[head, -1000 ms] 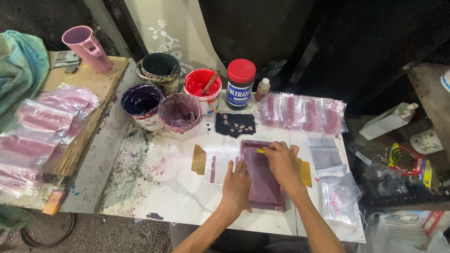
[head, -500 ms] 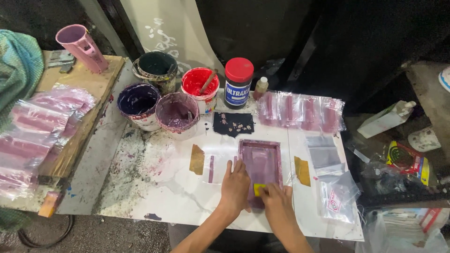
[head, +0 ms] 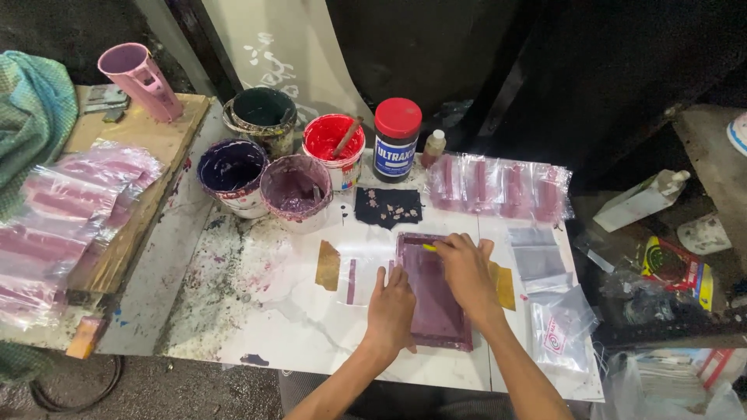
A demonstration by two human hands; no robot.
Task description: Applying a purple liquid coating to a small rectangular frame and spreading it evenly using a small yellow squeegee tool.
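Note:
A small purple-stained printing screen frame (head: 436, 311) lies flat on the white table (head: 264, 311). My left hand (head: 391, 309) presses on the frame's left edge. My right hand (head: 465, 270) rests over the frame's upper part and grips a small yellow squeegee (head: 429, 247) at its far end. A clear plastic bag with a purple stripe (head: 352, 281) sticks out from under the frame on the left. Brown tape pieces (head: 327, 266) sit on both sides of the frame.
Paint tubs stand at the back: dark green (head: 263, 115), red (head: 333, 144), two purple (head: 232, 173). A red-lidded jar (head: 397, 140) and small bottle (head: 433, 148) are beside them. Printed bags lie on the wooden board (head: 70, 210) at left and behind the frame (head: 498, 187). Blank bags (head: 556, 327) lie at right.
My right hand pulled the squeegee down to the frame's near end, then moved back up to its far end. My left hand stayed on the frame's left edge.

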